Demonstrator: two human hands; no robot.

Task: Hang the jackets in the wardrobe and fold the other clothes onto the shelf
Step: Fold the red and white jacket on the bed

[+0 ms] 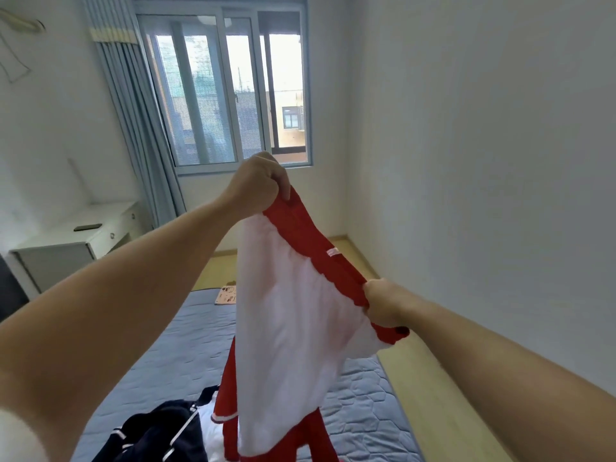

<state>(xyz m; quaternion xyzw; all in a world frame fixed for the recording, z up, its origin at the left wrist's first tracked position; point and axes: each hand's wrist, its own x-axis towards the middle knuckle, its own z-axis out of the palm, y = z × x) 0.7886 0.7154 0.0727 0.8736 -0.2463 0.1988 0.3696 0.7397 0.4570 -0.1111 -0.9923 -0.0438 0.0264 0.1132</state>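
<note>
Two-handed, holds the red-and-white garment (286,321) up by its red waistband (316,248) above the bed (360,395). Clenches one end in the left hand (263,185), raised high over the bed, and pinches the other end in the right hand (383,305), lower down. Hangs slanted, seemingly white side out, with the lower edge trailing just beside the dark jacket (160,431) at the near end of the bed. Risks catching or dragging that jacket if swung or lifted sideways. Risks a crooked fold if laid down this uneven, or inside out. Could slip from the shallow right-hand pinch if shaken hard.
</note>
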